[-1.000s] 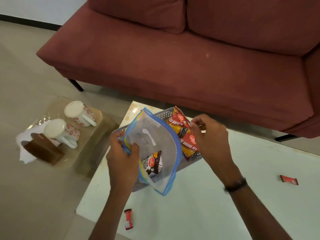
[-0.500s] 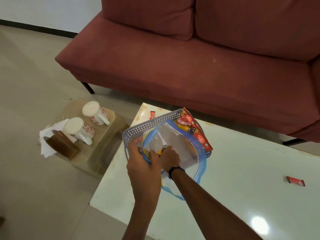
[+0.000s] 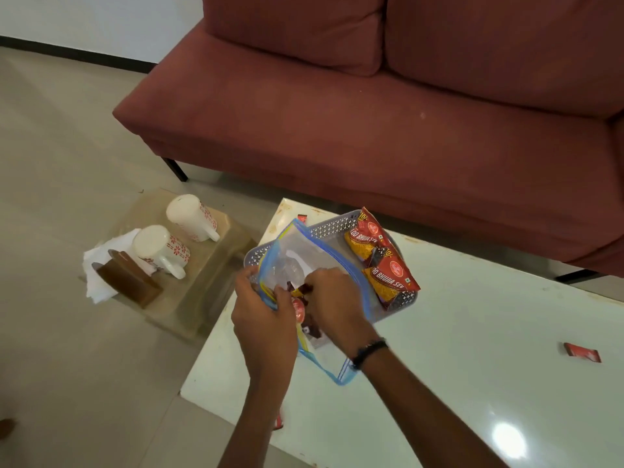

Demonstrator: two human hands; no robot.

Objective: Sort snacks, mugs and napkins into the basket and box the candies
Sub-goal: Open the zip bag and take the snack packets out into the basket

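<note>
A clear zip bag with a blue edge (image 3: 304, 255) is held over the grey perforated basket (image 3: 332, 226) on the white table (image 3: 472, 332). My left hand (image 3: 266, 319) grips the bag's open edge. My right hand (image 3: 334, 302) pinches a brown snack packet (image 3: 300, 290) at the bag's mouth. Two red and yellow snack packets (image 3: 381, 258) lie in the basket. Red candies lie on the table at the right (image 3: 582, 352), behind the basket (image 3: 301, 218) and near the front edge (image 3: 278, 422). Two white floral mugs (image 3: 158, 248) and white napkins (image 3: 101, 265) in a wooden holder (image 3: 128, 282) sit on a low side table at left.
A maroon sofa (image 3: 371, 113) stands close behind the table. The low glass-topped side table (image 3: 202, 288) stands on the tiled floor to the left of the white table.
My right hand went from the basket's snack packets into the bag's mouth and now pinches the brown packet, which has come up to the opening. The camera view shifted left.
</note>
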